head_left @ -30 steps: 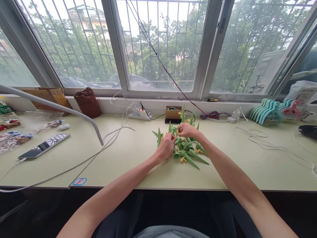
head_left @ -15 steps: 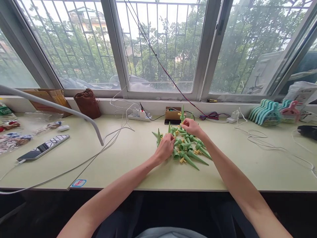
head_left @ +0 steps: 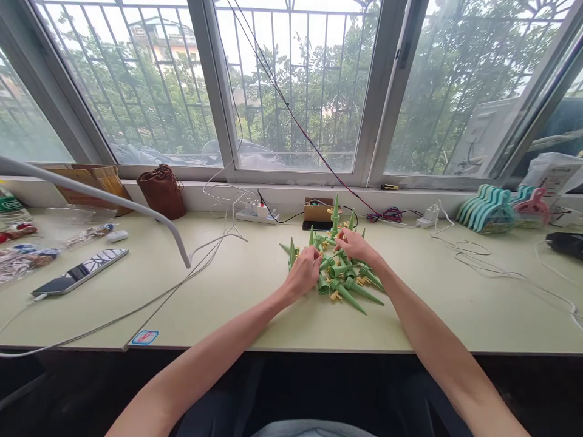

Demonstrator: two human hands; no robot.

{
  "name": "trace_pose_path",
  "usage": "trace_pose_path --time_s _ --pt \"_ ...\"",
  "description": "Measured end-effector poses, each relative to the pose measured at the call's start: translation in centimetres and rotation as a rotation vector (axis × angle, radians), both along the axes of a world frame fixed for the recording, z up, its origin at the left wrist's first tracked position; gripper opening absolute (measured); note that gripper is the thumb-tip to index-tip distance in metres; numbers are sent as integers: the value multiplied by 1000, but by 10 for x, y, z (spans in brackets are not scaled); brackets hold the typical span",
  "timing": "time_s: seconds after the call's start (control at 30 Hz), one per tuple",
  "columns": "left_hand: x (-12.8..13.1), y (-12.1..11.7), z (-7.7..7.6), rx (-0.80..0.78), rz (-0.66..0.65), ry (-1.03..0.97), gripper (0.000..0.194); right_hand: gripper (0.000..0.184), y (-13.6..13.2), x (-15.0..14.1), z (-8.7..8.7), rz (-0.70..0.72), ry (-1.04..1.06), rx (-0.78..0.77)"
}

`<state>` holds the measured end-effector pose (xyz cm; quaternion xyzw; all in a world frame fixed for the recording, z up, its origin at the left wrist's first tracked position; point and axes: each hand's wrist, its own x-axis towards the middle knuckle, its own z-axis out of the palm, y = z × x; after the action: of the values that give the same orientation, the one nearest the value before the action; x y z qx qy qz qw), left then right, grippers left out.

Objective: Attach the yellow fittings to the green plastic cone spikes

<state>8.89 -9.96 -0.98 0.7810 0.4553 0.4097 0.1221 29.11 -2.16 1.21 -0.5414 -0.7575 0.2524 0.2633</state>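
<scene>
A pile of green cone-shaped watering spikes (head_left: 350,298) with small yellow valves (head_left: 336,296) covers the middle of the table, several lying flat and a few standing on end. On the pile's left side is my left hand (head_left: 304,270), its fingers curled and closed among the spikes; what they grip is hidden. My right hand (head_left: 354,244) reaches into the back of the pile with thumb and fingers pinched together. Its fingertips are too small to show what is between them. Just behind that hand stands an upright watering spike (head_left: 336,211).
Behind the pile lie a dark phone (head_left: 317,226) and a small cardboard box (head_left: 317,210). A power strip (head_left: 257,213) with cables sits left of them. A grey lamp arm (head_left: 168,226) crosses the left side. Teal hangers (head_left: 489,209) stand at right; a phone (head_left: 79,271) charges at left.
My right hand has moved slightly down and right, away from the upright spike, onto the spikes nearer to me. My left hand has stayed in place.
</scene>
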Motion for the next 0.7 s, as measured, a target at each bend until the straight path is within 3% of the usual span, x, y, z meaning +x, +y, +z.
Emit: trace_pose_path --time_s 0.13,0.4,0.7 --pt "0 -1 3 -1 11 -18 13 14 -3 3 3 -46 71 43" --pt "1 0 3 19 -21 -28 13 23 -13 4 4 -127 182 312" --pt "0 7 2 -78 -48 -47 18 25 -29 -13 -6 -26 280 286"
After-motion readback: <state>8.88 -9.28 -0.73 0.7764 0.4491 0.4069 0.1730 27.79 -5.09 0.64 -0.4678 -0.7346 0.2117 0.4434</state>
